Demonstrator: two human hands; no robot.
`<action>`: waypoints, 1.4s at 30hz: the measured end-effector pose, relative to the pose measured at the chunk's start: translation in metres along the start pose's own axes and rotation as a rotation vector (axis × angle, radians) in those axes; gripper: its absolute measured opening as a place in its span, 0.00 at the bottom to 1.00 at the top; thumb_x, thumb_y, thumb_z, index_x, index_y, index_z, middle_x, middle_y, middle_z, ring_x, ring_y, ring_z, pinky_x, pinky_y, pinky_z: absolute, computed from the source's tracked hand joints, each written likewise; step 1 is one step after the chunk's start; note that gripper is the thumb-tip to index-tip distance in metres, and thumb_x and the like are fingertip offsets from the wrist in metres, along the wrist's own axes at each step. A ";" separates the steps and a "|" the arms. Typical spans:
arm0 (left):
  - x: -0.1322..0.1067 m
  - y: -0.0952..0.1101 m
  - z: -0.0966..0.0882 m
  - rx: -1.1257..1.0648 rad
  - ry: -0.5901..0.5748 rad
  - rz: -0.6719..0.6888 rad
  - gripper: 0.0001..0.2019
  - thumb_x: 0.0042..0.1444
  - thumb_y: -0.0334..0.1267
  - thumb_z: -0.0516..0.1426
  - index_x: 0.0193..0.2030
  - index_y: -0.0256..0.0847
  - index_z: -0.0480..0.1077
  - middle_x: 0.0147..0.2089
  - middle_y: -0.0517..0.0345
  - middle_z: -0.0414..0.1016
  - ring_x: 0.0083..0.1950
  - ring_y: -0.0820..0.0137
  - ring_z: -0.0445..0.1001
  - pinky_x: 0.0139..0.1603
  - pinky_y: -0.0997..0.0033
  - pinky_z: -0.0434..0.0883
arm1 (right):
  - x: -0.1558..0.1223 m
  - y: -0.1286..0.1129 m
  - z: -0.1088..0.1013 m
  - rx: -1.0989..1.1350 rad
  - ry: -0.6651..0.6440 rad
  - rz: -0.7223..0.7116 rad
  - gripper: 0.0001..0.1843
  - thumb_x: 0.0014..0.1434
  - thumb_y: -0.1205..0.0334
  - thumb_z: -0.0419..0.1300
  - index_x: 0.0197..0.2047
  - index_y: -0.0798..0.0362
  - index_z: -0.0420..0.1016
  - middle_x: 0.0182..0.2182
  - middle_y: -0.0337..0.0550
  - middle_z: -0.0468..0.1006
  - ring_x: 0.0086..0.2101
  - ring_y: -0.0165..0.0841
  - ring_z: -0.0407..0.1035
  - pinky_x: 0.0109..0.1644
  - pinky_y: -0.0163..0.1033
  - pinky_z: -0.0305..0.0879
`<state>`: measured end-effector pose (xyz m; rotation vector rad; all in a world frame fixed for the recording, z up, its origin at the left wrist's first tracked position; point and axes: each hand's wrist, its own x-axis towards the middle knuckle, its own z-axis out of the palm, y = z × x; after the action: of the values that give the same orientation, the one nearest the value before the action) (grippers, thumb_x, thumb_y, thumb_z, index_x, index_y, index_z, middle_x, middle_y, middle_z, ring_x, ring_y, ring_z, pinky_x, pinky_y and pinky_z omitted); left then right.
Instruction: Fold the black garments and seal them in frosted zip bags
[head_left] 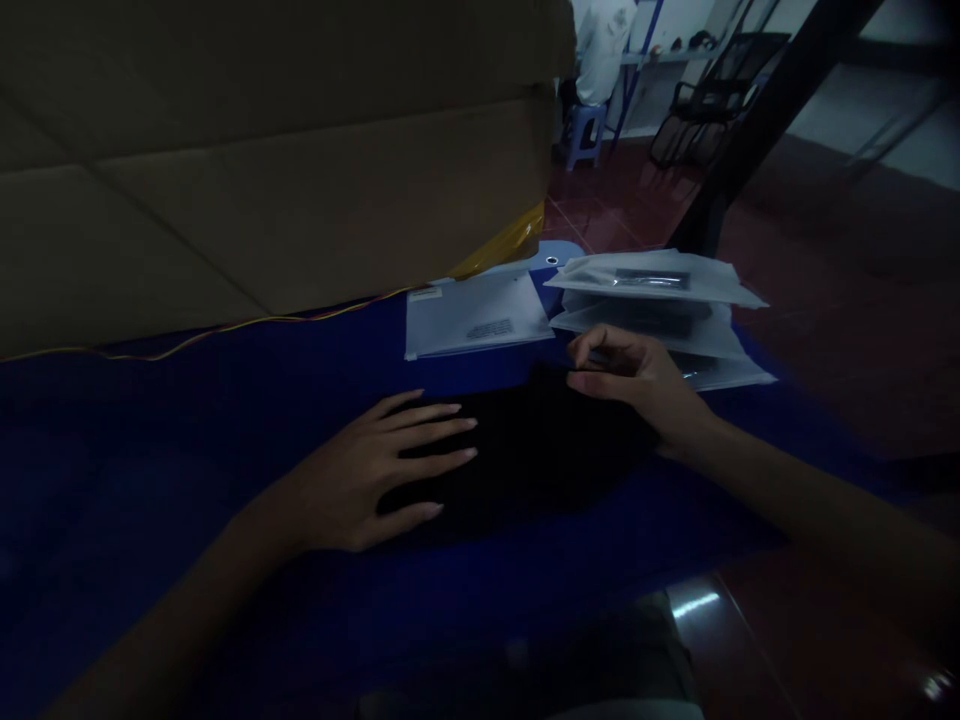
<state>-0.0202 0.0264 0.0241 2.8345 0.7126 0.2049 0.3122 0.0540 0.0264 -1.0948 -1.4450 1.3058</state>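
A piece of black cloth [517, 460] lies on the dark blue tabletop [315, 610]; its folds and exact kind are lost in the dim light. My left hand [390, 470] rests flat on its left part with the fingers spread. At the cloth's far right edge my right hand [622, 375] pinches the black fabric between thumb and fingers. Just beyond my right hand lie several stacked frosted plastic bags [652, 290]. Another frosted zip bag [472, 318], printed with dark text, lies flat past the cloth.
A large cardboard box [300, 210] stands along the table's far left side. Thin yellow and red wires [172, 352] run along its base. On the red floor beyond are a blue stool [583, 135] with a seated person [604, 50], and a black chair [720, 90].
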 end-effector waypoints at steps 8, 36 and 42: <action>0.016 0.024 0.021 -0.115 0.067 -0.137 0.34 0.74 0.51 0.53 0.80 0.51 0.46 0.80 0.52 0.53 0.80 0.53 0.54 0.79 0.43 0.54 | -0.007 0.003 0.015 0.027 -0.056 -0.140 0.18 0.59 0.43 0.69 0.39 0.47 0.72 0.41 0.42 0.76 0.41 0.37 0.73 0.42 0.42 0.74; 0.008 0.013 0.012 0.010 0.015 -0.072 0.41 0.70 0.36 0.48 0.81 0.48 0.26 0.84 0.53 0.25 0.83 0.49 0.29 0.80 0.36 0.39 | -0.021 0.012 0.024 -0.996 -0.778 -0.715 0.35 0.71 0.54 0.57 0.76 0.52 0.57 0.77 0.56 0.52 0.76 0.48 0.42 0.78 0.65 0.37; 0.008 0.010 0.011 0.075 -0.096 -0.054 0.36 0.75 0.48 0.48 0.82 0.50 0.33 0.83 0.55 0.39 0.83 0.54 0.36 0.80 0.39 0.37 | -0.010 0.013 0.009 -1.100 -0.583 -0.636 0.28 0.66 0.65 0.57 0.69 0.56 0.68 0.74 0.55 0.59 0.76 0.50 0.40 0.78 0.66 0.32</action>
<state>-0.0064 0.0198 0.0166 2.8684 0.7907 0.0334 0.3064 0.0428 0.0127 -0.7285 -2.8134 0.2870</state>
